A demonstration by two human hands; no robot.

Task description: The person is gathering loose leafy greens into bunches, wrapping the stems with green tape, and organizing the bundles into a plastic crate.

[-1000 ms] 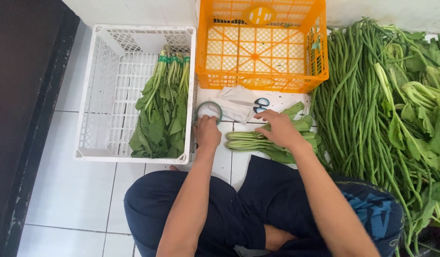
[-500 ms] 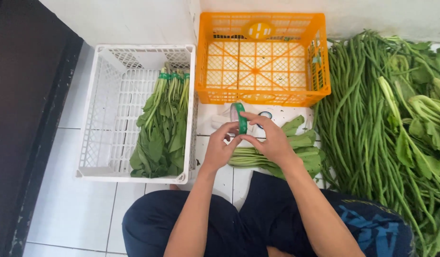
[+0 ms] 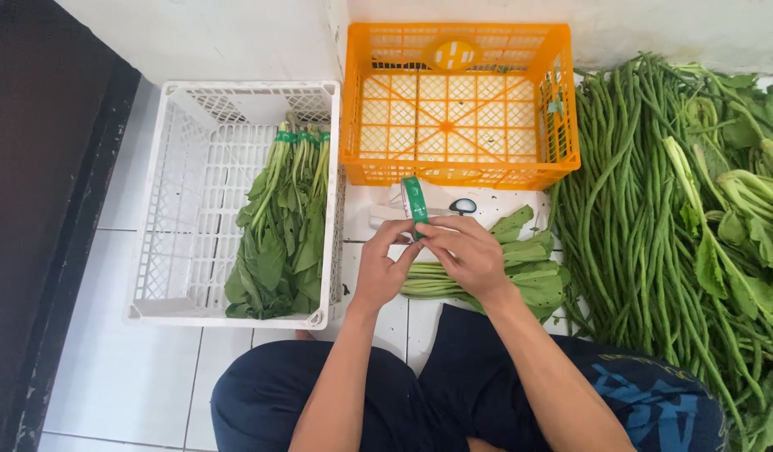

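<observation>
From my head camera, my left hand point(image 3: 385, 269) and right hand point(image 3: 463, 255) both pinch one roll of green tape point(image 3: 415, 201), held above the loose bunch of greens point(image 3: 495, 272) on the floor. The tape looks light, thin and probably sticky, so I hold its edges. Two crates (one white point(image 3: 165, 201), one orange point(image 3: 562, 117)); the tied bunches point(image 3: 282, 226) in the white one are too packed to count.

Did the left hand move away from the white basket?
Yes. The left hand lifted off the floor beside the white basket and moved right, meeting the right hand.
</observation>
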